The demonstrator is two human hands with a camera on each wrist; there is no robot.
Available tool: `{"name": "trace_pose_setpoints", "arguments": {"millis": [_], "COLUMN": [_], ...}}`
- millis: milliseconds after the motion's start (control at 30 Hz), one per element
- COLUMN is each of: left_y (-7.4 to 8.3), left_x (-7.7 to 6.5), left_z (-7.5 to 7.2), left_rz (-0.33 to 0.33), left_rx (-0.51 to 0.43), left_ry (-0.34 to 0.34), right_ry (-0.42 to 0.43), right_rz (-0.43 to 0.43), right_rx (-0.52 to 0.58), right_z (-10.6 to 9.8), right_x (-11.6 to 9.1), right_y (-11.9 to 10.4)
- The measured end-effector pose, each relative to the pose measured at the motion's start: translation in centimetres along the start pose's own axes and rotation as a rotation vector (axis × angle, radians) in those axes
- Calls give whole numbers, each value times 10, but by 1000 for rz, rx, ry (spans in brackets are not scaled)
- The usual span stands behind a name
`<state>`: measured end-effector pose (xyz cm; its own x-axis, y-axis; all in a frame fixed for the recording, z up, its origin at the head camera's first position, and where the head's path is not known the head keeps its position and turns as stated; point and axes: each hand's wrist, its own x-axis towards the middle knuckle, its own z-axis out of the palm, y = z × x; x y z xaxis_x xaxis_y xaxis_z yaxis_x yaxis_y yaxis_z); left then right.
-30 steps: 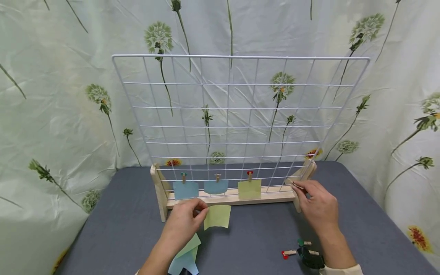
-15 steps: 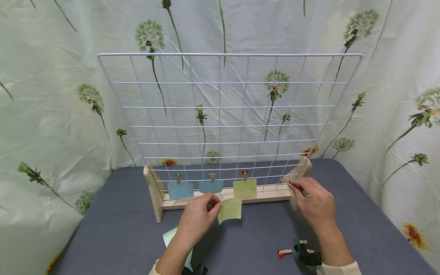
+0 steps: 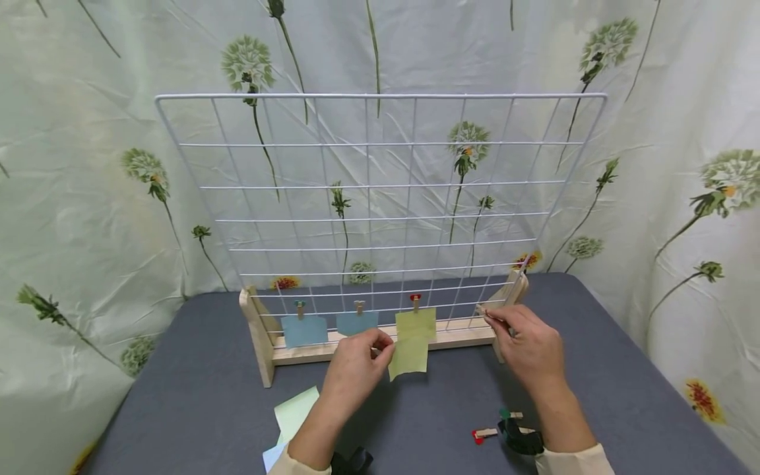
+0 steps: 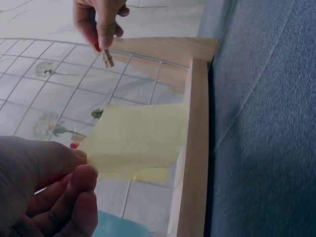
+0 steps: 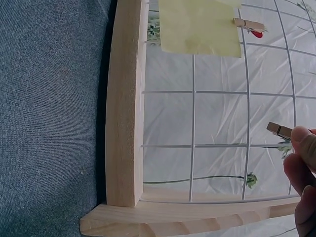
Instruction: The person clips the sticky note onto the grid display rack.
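Observation:
Between thumb and forefinger, my left hand (image 3: 359, 366) pinches a yellow paper note (image 3: 408, 357) by its corner. In the head view that note overlaps the lower part of another yellow note (image 3: 415, 323), which hangs from a red-topped clip (image 3: 415, 300) on the white wire grid (image 3: 368, 249). My right hand (image 3: 528, 343) pinches a small wooden clothespin (image 5: 279, 130) in front of the grid's lower right. Two blue notes (image 3: 304, 331) hang to the left, each under its own clip. In the left wrist view, the held note (image 4: 140, 133) covers most of the hanging one.
The grid stands in a wooden base (image 3: 297, 355) on a dark grey cloth-covered table (image 3: 208, 382). Loose green and blue notes (image 3: 295, 412) lie by my left forearm. Loose clothespins (image 3: 485, 433) lie near my right wrist. A flowered curtain (image 3: 89, 211) hangs behind.
My left hand has carried the yellow note rightward and up, from below the blue notes to the hanging yellow one. My right hand has stayed beside the grid's right end, still pinching the clothespin.

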<state>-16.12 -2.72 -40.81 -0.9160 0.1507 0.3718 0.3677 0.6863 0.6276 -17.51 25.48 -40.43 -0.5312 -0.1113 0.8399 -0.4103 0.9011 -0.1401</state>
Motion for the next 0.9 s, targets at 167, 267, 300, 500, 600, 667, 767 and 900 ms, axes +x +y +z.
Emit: {"name": "trace_pose_setpoints", "arguments": {"millis": [167,267,300,500,600,667,767,900], "left_y": [2,6,8,19,23,25,26,29], "left_x": [2,5,6,13,16,19,23,29], "left_z": [8,13,15,28,35,39,44,51], "left_rz": [-1,-3,-2,-14,-14,2,28,54], "left_rx": [-6,-4,-5,-49,-69,-81,-92,-93], "left_ry": [-7,0,4,-2,11,29,59,92], "right_ry": [-18,-16,-14,-3,12,25,32,24], "right_rz": [14,23,23,3,5,5,3,12], "right_rx": [2,15,19,28,32,37,40,46], "right_z": [1,2,3,7,7,7,8,9], "right_x": [1,3,4,5,5,5,6,9], "right_y": [-2,-3,-3,-5,-5,-5,-4,-4]}}
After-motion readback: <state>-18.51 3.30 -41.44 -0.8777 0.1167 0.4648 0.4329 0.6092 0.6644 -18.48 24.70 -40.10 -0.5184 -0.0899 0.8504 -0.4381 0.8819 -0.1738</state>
